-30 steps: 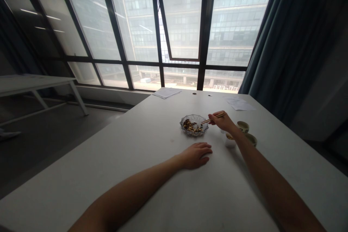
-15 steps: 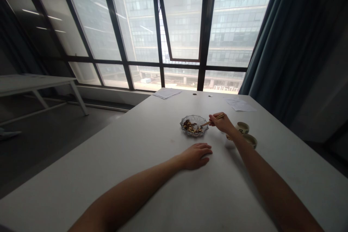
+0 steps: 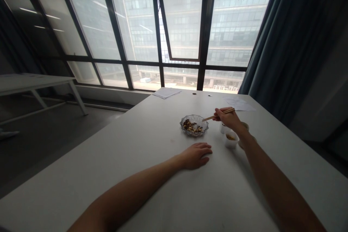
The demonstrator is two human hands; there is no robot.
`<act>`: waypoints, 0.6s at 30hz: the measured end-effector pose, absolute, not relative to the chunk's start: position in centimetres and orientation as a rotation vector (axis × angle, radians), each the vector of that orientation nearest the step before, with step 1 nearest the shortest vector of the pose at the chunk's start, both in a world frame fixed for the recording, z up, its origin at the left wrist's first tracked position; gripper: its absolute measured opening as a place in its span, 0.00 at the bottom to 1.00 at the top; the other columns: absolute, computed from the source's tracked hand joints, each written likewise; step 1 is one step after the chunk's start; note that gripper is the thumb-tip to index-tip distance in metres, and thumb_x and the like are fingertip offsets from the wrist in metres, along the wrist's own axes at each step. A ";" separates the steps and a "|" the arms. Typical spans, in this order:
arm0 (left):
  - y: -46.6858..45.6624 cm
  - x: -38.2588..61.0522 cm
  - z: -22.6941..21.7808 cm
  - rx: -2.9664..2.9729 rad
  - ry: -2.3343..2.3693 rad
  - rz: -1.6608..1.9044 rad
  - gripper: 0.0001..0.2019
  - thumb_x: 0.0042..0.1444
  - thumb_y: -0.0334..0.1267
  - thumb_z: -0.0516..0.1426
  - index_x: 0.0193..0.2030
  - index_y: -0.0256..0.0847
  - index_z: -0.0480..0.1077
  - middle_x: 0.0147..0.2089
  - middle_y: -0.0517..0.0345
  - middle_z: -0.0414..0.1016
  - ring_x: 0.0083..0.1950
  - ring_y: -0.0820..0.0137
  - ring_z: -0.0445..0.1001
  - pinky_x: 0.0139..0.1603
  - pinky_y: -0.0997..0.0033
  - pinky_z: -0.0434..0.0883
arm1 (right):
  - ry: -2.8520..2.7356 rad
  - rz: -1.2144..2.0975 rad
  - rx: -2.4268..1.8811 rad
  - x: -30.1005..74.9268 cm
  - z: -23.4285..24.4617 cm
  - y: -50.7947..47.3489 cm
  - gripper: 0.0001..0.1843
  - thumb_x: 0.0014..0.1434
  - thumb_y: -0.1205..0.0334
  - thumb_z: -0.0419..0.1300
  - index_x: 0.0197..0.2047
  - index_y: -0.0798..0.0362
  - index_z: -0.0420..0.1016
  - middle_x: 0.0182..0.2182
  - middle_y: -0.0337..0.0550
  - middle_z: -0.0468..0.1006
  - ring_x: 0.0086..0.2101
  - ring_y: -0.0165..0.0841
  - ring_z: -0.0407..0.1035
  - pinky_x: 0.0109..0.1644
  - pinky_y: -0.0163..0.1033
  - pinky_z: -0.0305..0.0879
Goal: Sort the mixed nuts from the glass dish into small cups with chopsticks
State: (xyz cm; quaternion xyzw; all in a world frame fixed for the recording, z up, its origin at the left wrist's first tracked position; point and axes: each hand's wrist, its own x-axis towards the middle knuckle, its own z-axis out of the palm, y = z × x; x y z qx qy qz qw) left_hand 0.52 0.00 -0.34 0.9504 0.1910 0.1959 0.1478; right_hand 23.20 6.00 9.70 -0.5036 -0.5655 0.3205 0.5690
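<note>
My right hand (image 3: 227, 117) grips a pair of wooden chopsticks (image 3: 218, 114), their tips over the right rim of a clear, scalloped glass bowl (image 3: 194, 135). Mixed brown and pale nut-like pieces (image 3: 191, 127) lie in the bowl. Whether the tips pinch anything is too small to tell. My left hand (image 3: 197, 156) rests flat on the table in front of the bowl, fingers apart and holding nothing. Below my right hand stands a small white cup (image 3: 231, 141) with brownish contents. Another white cup (image 3: 224, 128) is partly covered by my hand.
Two greenish ceramic cups, one of them the rear cup (image 3: 245, 125), are mostly hidden behind my right forearm. Papers lie on the white table (image 3: 152, 192) at its far left (image 3: 167, 93) and far right (image 3: 239, 103). A second table (image 3: 35, 83) stands at the left.
My right hand has moved right and slightly up with the chopsticks, drawing their tips from inside the bowl to its rim. The white cups now show more. My left hand stays put.
</note>
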 end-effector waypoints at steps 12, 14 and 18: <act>0.1 0.4 -0.3 2.736 0.542 0.571 0.18 0.61 0.39 0.55 0.58 0.45 0.68 0.64 0.52 0.67 0.66 0.62 0.64 0.68 0.61 0.59 | -1.555 0.808 -1.215 21.8 7.1 6.2 0.20 0.53 0.47 0.68 0.26 0.59 0.79 0.22 0.49 0.81 0.25 0.37 0.79 0.29 0.34 0.77; 0.1 0.4 -0.4 2.737 0.539 0.572 0.18 0.61 0.39 0.55 0.58 0.45 0.68 0.64 0.52 0.67 0.66 0.62 0.64 0.68 0.61 0.59 | -1.528 0.812 -1.217 21.7 6.4 6.7 0.20 0.53 0.47 0.68 0.27 0.59 0.79 0.22 0.48 0.81 0.24 0.37 0.78 0.29 0.34 0.77; 0.2 0.5 -0.6 2.739 0.550 0.581 0.18 0.61 0.39 0.55 0.58 0.45 0.68 0.65 0.52 0.67 0.66 0.62 0.64 0.68 0.62 0.59 | -1.459 0.855 -1.213 21.9 6.0 7.1 0.21 0.52 0.47 0.69 0.27 0.60 0.79 0.23 0.50 0.82 0.23 0.36 0.78 0.28 0.35 0.77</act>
